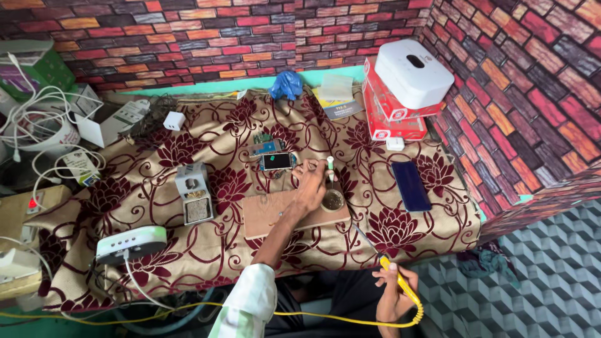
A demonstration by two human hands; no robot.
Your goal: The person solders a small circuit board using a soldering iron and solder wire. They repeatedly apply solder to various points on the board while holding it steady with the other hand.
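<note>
Starting at the far left, we are looking at a tangle of white cables point(28, 119) and boxes crowding the edge of the work area, and below them a white device with a flat top point(131, 241) sitting on the patterned cloth point(156, 188), its cable trailing toward us. Just right of it, a small grey stand point(194, 193) is holding what looks like brass wool.

Moving to the middle, we are reaching with our left hand point(311, 183) over a brown board point(275, 213). Its fingers are curled near a small white bottle point(330, 168) standing upright, though we cannot tell whether they are pinching it or only touching it. A little round tin point(333, 199) is resting on the board just beside the hand. Just beyond lie an opened phone point(277, 161) and a circuit board point(264, 148); we are judging these light, stiff and fragile, best taken by their edges, never the exposed parts.

Lower right, our right hand point(393, 294) is closing around the yellow handle of a soldering iron point(400, 286), its yellow cord point(188, 308) looping back to the left. We are judging the iron light and rigid, safe only at the handle.

Further right, a dark phone point(410, 186) is lying flat on the cloth, and red boxes point(388, 116) are carrying a white box point(413, 72). The cloth is looking soft and wrinkled, so small parts may be tipping on it. Brick-patterned walls point(519, 94) are enclosing the corner, and a grey patterned floor point(538, 275) is showing at the right.
</note>
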